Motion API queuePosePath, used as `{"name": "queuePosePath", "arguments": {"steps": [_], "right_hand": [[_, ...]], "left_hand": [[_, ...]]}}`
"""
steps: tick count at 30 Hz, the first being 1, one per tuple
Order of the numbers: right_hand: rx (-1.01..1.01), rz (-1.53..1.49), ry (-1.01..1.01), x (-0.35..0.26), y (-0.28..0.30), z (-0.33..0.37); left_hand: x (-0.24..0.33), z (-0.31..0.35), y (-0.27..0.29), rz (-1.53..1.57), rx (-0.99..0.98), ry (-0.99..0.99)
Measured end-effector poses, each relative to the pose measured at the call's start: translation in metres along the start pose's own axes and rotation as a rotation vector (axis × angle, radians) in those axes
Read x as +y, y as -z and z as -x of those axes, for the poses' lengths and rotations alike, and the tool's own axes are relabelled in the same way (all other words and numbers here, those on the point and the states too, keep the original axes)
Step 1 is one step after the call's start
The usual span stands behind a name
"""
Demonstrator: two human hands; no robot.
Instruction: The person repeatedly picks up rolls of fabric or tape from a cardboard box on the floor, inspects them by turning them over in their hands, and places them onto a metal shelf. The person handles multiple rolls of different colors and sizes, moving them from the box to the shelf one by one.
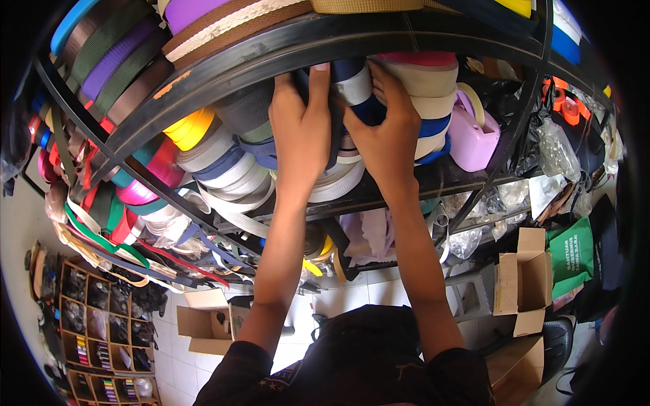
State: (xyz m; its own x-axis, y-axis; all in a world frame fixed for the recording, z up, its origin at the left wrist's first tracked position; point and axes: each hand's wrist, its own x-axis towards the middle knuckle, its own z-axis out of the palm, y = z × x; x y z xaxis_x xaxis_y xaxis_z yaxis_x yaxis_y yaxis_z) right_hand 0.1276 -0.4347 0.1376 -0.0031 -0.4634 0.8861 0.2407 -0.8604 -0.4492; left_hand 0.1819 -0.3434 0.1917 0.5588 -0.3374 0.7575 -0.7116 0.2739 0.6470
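Navy roll [366, 112]: on shelf [369, 191], between hands | right hand [391, 128]: thumb, fingers spread round it, presumably steadying | left hand [299, 128]: alongside, grip hidden, can't tell | neighbouring rolls [227, 170]: stacked, likely saving room

A black metal rack [467, 37] runs across the room in front of me, an orange patch showing on its dark front bar, and an upright post [542, 34] stands toward the right. Below it the floor [170, 348] is laid with pale square tiles, their thin joints easy to follow. Strong white light glares off its middle, with soft shadows nearer the rack. On the left I see a pale wall [24, 233] and, close by, a wooden cabinet [112, 371] divided into rows of open compartments, many of them filled.
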Motion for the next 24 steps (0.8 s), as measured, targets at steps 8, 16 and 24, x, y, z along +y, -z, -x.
{"name": "queuePosePath", "arguments": {"steps": [8,16,24], "right_hand": [[0.095,-0.017,0.028,0.001,-0.009,0.003],[0.129,-0.073,-0.004,0.005,-0.023,0.007],[0.056,-0.007,0.044,0.001,-0.027,0.016]], "left_hand": [[-0.006,0.014,0.001,-0.144,0.034,-0.163],[-0.006,0.007,-0.003,-0.164,0.059,-0.101],[-0.008,0.009,-0.004,-0.214,0.088,-0.114]]}}
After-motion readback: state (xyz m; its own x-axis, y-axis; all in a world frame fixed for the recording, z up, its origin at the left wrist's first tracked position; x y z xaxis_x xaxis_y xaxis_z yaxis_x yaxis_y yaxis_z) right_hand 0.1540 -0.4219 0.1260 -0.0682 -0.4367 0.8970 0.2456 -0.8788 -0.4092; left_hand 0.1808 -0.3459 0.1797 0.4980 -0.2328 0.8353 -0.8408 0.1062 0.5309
